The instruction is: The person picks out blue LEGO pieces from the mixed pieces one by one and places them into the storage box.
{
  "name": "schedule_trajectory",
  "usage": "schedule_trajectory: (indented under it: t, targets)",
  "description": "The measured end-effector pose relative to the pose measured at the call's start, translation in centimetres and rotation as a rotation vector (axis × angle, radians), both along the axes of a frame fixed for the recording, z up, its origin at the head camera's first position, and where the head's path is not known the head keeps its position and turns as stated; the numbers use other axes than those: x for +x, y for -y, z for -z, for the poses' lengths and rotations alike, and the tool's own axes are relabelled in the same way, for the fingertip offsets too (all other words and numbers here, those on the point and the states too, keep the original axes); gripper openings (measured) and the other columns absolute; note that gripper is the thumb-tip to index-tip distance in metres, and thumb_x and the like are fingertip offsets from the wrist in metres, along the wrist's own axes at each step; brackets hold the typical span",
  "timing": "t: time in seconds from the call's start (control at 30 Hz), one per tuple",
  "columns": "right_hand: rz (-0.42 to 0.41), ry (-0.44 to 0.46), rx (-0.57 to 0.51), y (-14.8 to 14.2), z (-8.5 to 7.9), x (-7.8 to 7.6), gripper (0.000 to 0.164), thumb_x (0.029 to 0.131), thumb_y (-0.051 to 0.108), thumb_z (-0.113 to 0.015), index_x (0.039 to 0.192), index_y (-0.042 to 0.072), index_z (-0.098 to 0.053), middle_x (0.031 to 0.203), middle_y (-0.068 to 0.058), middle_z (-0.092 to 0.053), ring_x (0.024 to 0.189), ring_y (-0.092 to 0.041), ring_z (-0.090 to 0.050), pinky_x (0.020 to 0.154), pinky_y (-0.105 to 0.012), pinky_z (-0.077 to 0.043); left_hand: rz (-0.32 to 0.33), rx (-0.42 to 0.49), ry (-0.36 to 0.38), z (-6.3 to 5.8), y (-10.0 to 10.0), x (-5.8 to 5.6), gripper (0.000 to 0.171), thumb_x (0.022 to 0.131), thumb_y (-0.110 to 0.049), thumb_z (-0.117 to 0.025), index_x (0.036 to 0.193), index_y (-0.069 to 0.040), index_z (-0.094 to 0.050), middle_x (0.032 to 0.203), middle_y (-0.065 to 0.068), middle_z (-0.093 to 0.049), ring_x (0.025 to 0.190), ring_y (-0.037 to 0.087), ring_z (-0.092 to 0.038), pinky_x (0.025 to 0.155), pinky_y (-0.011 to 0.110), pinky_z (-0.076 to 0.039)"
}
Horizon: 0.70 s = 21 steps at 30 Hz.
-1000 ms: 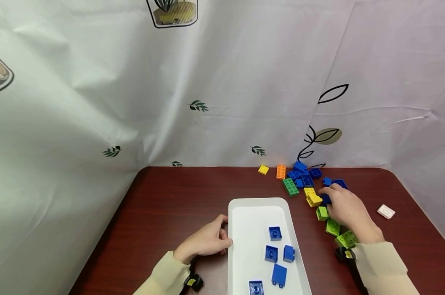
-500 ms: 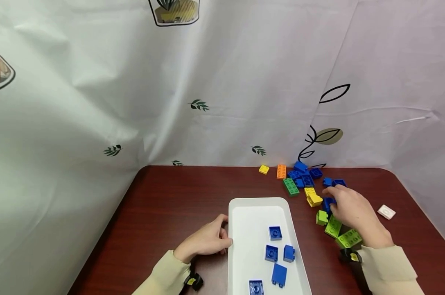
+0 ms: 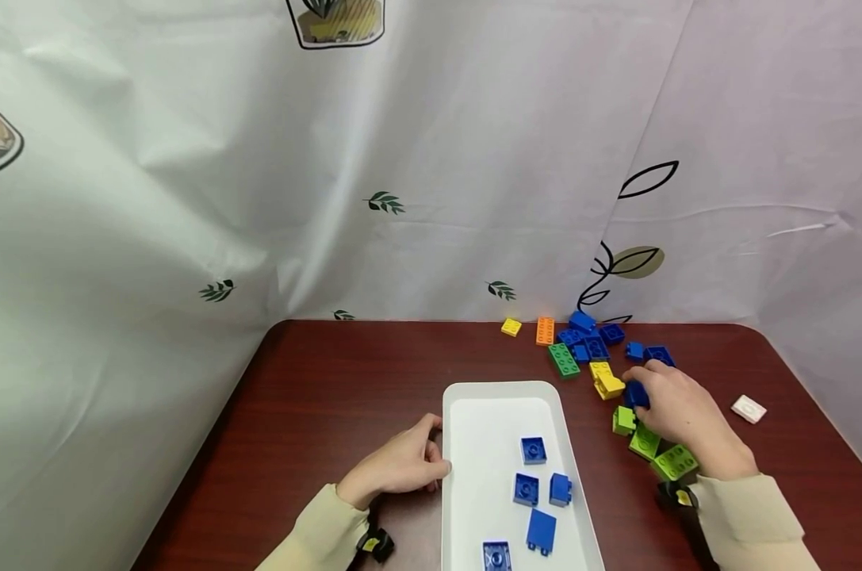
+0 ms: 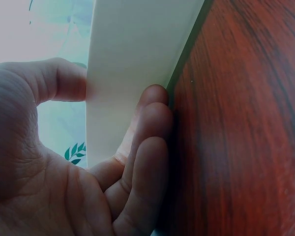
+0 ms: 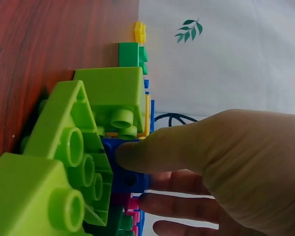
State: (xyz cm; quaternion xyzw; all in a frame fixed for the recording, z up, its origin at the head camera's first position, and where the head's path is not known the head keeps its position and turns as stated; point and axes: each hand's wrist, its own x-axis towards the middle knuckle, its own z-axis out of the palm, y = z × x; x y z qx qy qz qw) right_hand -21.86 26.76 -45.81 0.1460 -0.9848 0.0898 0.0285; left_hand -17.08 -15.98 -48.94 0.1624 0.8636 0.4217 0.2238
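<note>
At the tray's left side, my left hand (image 3: 395, 460) grips the white tray (image 3: 446, 412). The left wrist view has the thumb (image 4: 69, 81) on the rim and the other fingers curled against the outer wall, low by the table. My right hand (image 3: 680, 404) pinches a dark blue brick (image 3: 635, 394) among the bricks on the right. Up close in the right wrist view, the thumb lies on this blue brick (image 5: 130, 169), with fingertips on its far side. Lime green bricks (image 3: 676, 461) lie just in front of that hand; yellow bricks (image 3: 606, 382) are left of it.
Several blue bricks (image 3: 541, 531) lie inside the tray. Behind the right hand are more blue bricks (image 3: 595, 347), a green brick (image 3: 563, 361), an orange brick (image 3: 545, 331) and a small yellow brick (image 3: 511, 327). A white piece (image 3: 748, 409) sits farther right. A patterned curtain (image 3: 431, 159) hangs behind the table.
My right hand has shifted slightly right, its thumb and fingers closing round the blue brick, and the lime green bricks have moved a little. The left hand and tray stay put.
</note>
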Motion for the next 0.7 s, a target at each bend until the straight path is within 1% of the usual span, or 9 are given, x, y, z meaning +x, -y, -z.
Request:
schedule_trajectory:
  t: [0.2,0.33,0.4,0.47,0.53,0.6,0.7]
  targets:
    - [0.017,-0.031,-0.012,0.3,-0.6,0.3,0.045,0.074,0.014,-0.087,0.114,0.002,-0.07,0.104,-0.02,-0.063,0.085,-0.032,-0.063,0.076,-0.057,-0.057,0.0,-0.005,-0.003,0.0,0.0,0.0,0.058,0.086,-0.018,-0.065,0.139,-0.006,-0.044,0.069,-0.005,-0.065,0.058,0.015,-0.066,0.057,0.025,-0.047]
    - [0.022,-0.041,-0.022,1.0,-1.5,0.8,0.048,0.075,0.017,-0.087,0.116,0.003,-0.068,0.108,-0.021,-0.062,0.09,-0.035,-0.064,0.079,-0.059,-0.057,0.0,-0.008,-0.001,0.0,0.0,0.0,0.059,0.087,-0.019,-0.065,0.14,-0.006,-0.043,0.07,-0.005,-0.066,0.058,0.014,-0.066,0.058,0.025,-0.047]
    - [0.017,-0.049,-0.025,1.6,-2.1,1.1,0.048,0.075,0.017,-0.087,0.117,0.003,-0.068,0.109,-0.021,-0.062,0.089,-0.034,-0.064,0.079,-0.058,-0.057,0.0,-0.01,0.0,0.0,0.0,-0.1,0.059,0.087,-0.019,-0.065,0.14,-0.006,-0.043,0.07,-0.004,-0.065,0.058,0.014,-0.066,0.058,0.025,-0.047]
    - [0.003,-0.056,-0.025,2.3,-2.7,1.4,0.05,0.075,0.017,-0.087,0.119,0.002,-0.068,0.109,-0.02,-0.062,0.087,-0.031,-0.063,0.077,-0.055,-0.058,-0.001,-0.007,0.005,-0.1,0.0,0.0,0.059,0.087,-0.019,-0.064,0.14,-0.006,-0.043,0.07,-0.004,-0.065,0.058,0.015,-0.066,0.057,0.025,-0.047]
    - [-0.02,-0.067,-0.03,3.2,-3.1,1.8,0.05,0.075,0.017,-0.087,0.119,0.002,-0.068,0.107,-0.017,-0.062,0.083,-0.026,-0.06,0.073,-0.049,-0.057,-0.001,-0.006,0.008,-0.2,0.0,0.0,0.058,0.087,-0.019,-0.064,0.14,-0.006,-0.043,0.07,-0.004,-0.065,0.058,0.015,-0.065,0.057,0.025,-0.047]
    - [-0.056,-0.087,-0.042,4.1,-3.5,2.2,0.049,0.075,0.017,-0.088,0.117,0.002,-0.068,0.106,-0.014,-0.063,0.082,-0.023,-0.059,0.071,-0.045,-0.057,-0.001,-0.007,0.007,-0.3,0.0,0.0,0.058,0.087,-0.019,-0.064,0.139,-0.006,-0.043,0.07,-0.004,-0.065,0.058,0.015,-0.065,0.057,0.025,-0.046]
    - [-0.116,-0.112,-0.074,5.8,-3.8,3.1,0.046,0.074,0.017,-0.089,0.115,0.006,-0.07,0.104,-0.01,-0.064,0.082,-0.018,-0.059,0.071,-0.042,-0.058,-0.001,-0.012,0.003,-0.3,0.0,0.0,0.058,0.087,-0.019,-0.064,0.139,-0.006,-0.043,0.07,-0.005,-0.065,0.058,0.014,-0.065,0.057,0.025,-0.046]
